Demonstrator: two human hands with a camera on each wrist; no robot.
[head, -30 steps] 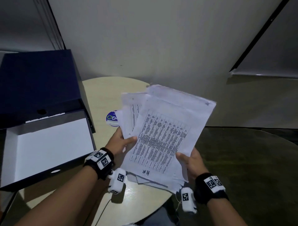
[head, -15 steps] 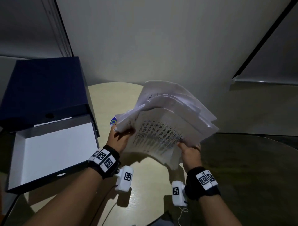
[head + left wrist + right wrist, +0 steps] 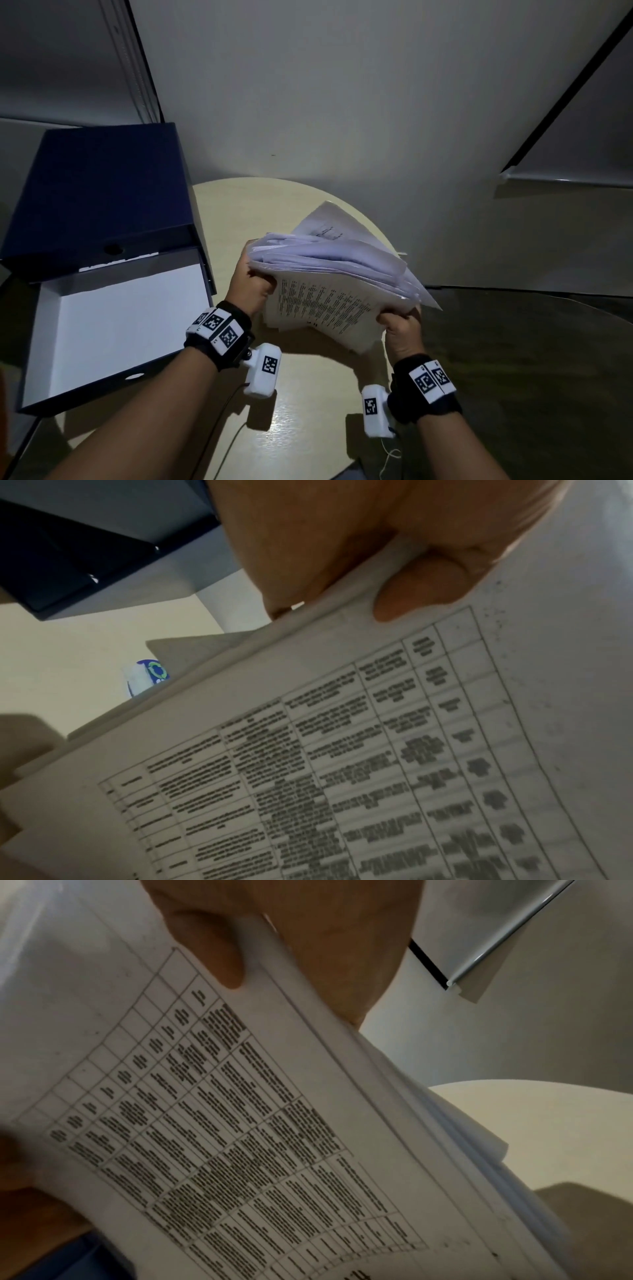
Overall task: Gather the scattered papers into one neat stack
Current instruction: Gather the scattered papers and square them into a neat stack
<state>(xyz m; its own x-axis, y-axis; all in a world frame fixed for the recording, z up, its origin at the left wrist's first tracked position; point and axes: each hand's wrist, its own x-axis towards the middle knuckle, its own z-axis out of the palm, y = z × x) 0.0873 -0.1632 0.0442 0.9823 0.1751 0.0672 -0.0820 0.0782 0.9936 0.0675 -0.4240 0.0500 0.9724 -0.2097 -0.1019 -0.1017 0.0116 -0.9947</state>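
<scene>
A bundle of printed white papers (image 3: 329, 274) is held on edge above the round beige table (image 3: 239, 219), its sheets uneven at the top. My left hand (image 3: 251, 284) grips the bundle's left side, thumb on the printed front sheet (image 3: 342, 750). My right hand (image 3: 399, 325) grips the right side, thumb likewise on the front sheet (image 3: 240, 1123). In the left wrist view the left thumb (image 3: 421, 588) presses the page; in the right wrist view the right thumb (image 3: 212, 947) does the same. The lower edge hangs near the tabletop; contact cannot be told.
An open dark blue box (image 3: 102, 192) with a white inside (image 3: 116, 325) stands at the table's left. A small round blue and white object (image 3: 150, 674) lies on the table behind the papers. A darker table (image 3: 531, 377) adjoins on the right. A wall rises behind.
The papers have swung from lying flat and fanned toward me to standing nearly on edge. Both hands shifted to the bundle's sides and the sheets have drawn closer together.
</scene>
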